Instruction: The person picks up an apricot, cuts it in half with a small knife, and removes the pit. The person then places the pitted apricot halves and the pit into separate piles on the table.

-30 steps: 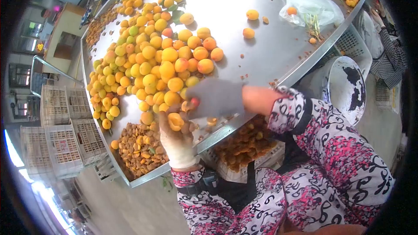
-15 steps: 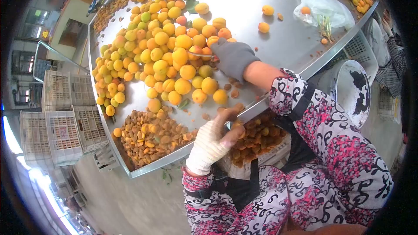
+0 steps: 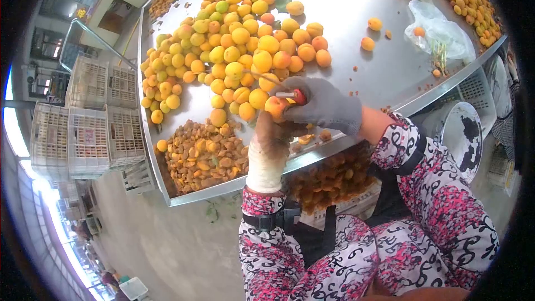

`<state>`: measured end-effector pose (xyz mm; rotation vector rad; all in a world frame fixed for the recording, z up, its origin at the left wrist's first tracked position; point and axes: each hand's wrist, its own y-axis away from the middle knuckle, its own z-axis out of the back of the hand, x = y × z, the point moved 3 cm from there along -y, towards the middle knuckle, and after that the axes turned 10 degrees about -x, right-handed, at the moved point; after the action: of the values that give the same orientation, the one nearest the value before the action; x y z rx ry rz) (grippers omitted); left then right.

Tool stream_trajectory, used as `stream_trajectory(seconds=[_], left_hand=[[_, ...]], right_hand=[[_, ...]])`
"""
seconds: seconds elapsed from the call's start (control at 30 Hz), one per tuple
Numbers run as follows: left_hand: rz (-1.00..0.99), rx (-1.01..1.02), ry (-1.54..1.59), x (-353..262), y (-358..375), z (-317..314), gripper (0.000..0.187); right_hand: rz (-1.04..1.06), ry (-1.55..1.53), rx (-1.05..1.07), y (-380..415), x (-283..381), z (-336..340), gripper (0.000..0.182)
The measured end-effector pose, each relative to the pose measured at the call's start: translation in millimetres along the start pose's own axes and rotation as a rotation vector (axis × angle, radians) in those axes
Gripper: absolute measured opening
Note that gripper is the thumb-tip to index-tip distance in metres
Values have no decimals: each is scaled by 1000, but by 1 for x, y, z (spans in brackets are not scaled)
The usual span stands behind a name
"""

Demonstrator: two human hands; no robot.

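Observation:
My right hand point(image 3: 323, 106), in a grey glove, is closed around the red handle of a small knife point(image 3: 300, 96). The thin blade points left over the pile of apricots point(image 3: 239, 56). Just below the blade, a single apricot point(image 3: 276, 108) sits between my two hands, touching the right glove. My left hand point(image 3: 270, 147), in a white glove with bare fingertips, meets this apricot from below; its fingers are partly blurred and seem closed on it. Both hands are above the near edge of the metal table point(image 3: 356, 78).
Apricot halves or pits point(image 3: 203, 159) lie heaped in the table's near left corner. A crate of similar brown-orange pieces point(image 3: 334, 178) stands under the edge before me. At right are a plastic bag point(image 3: 440, 33) and a white basin point(image 3: 461, 134); stacked crates point(image 3: 89, 139) stand left.
My right hand has drawn back from the pile toward me, bringing an apricot and the knife. My left hand has turned its fingers up to meet it. The view has shifted slightly.

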<state>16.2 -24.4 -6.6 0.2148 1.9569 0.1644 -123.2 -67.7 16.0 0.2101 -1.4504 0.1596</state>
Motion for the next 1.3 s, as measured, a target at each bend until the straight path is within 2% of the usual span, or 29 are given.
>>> stream_trajectory(seconds=[0.07, 0.1, 0.13, 0.17, 0.2, 0.27, 0.37, 0.4, 0.47, 0.53, 0.57, 0.6, 0.63, 0.67, 0.7, 0.77, 0.8, 0.87, 0.97, 1.1, 1.13, 1.17, 1.2, 1.23, 1.27, 1.3], left_hand=[[13, -15, 103, 2, -1, 4, 53], [22, -31, 210, 2, -2, 7, 52], [25, -32, 207, 1, -3, 9, 52], [97, -13, 370, 0, -4, 11, 52], [167, 5, 533, -3, -4, 8, 51], [143, -47, 500, -11, -1, -1, 51], [106, -100, 519, -15, 1, -3, 44], [137, -81, 472, -13, 2, -1, 46], [175, -60, 423, -7, 0, 6, 49], [141, 115, 352, -3, -3, 7, 52], [144, 117, 351, -1, -2, 8, 52], [151, 65, 347, 1, -2, 8, 53], [158, 13, 343, 2, -2, 9, 55], [160, 12, 343, 2, -2, 7, 55], [136, 23, 311, 0, -1, 4, 51], [113, 33, 280, 0, -1, 4, 47], [122, 34, 279, 1, -1, 6, 52], [131, 36, 279, 3, -1, 9, 57], [139, 73, 272, 5, -1, 8, 57], [176, 10, 289, 5, 1, 5, 54], [198, 10, 318, 6, 0, 5, 53], [198, 12, 320, 4, 1, 4, 53], [133, -56, 103, 0, 1, 4, 50], [66, -122, -116, -3, 0, 6, 48], [67, -117, -116, -3, 0, 8, 48], [53, -115, -139, -2, 0, 11, 46]], right_hand=[[310, 255, -61, 0, 1, 2, 39], [307, 251, -63, 2, 5, 2, 39], [197, 195, -87, 4, 9, 4, 38], [87, 139, -109, 5, 14, 6, 36], [85, 135, -109, 7, 18, 9, 36], [-139, 24, -97, 12, 19, 16, 32], [-50, -18, 19, 19, 25, 14, 28], [-53, -19, 16, 18, 20, 13, 28], [207, 9, 20, 17, 15, 10, 29], [233, 65, 58, 18, 18, 11, 30], [261, 122, 101, 18, 20, 10, 31], [260, 121, 98, 18, 21, 9, 31], [156, 121, 108, 18, 19, 7, 32], [52, 120, 119, 18, 16, 6, 34], [51, 119, 118, 18, 15, 6, 34], [137, 144, 113, 18, 13, 4, 38], [137, 143, 115, 17, 11, 3, 38], [277, 237, 53, 18, 10, 4, 38], [317, 284, 14, 17, 5, 2, 39], [259, 368, -7, 15, -5, -4, 41], [299, 479, 50, 14, -11, -6, 31], [342, 593, 108, 14, -14, -7, 32], [340, 595, 107, 14, -10, -8, 32], [157, 511, 102, 10, -5, -9, 31], [-23, 423, 92, 9, -5, -8, 31], [-24, 424, 87, 8, -13, -10, 31]])
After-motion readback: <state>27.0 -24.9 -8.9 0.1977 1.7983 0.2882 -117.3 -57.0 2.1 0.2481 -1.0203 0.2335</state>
